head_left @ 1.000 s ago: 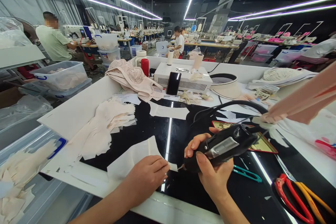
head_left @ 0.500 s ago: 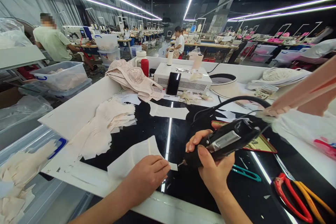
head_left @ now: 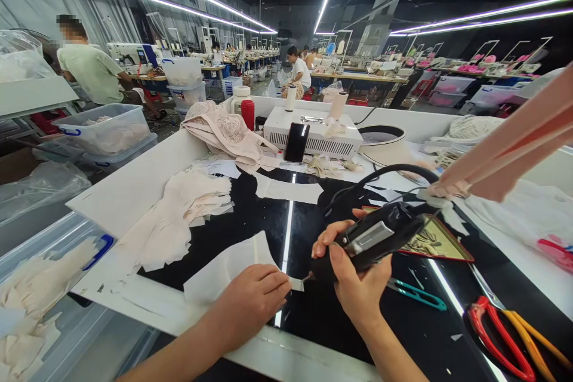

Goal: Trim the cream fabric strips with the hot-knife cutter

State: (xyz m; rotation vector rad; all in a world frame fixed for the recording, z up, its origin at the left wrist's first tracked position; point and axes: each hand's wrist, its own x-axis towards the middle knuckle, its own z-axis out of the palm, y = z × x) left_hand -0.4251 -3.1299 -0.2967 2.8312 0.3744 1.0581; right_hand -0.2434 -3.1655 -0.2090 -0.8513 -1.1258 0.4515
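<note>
From afar I saw the left hand [head_left: 253, 298], fingers together over the pale piece [head_left: 230, 262] on the black surface [head_left: 268, 221]; pinch or press, I couldn't tell. The right hand [head_left: 362, 286] gripped the black tool [head_left: 373, 237], tip near the piece's narrow end. I judged steady fingers and a light tip best. The left hand hid part of the piece; tip contact was unclear.

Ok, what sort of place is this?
Likely a garment workshop, probably lingerie: rows of sewing machines behind, lace-cupped bras on the bench, and a pile of cut fabric pieces.
</note>
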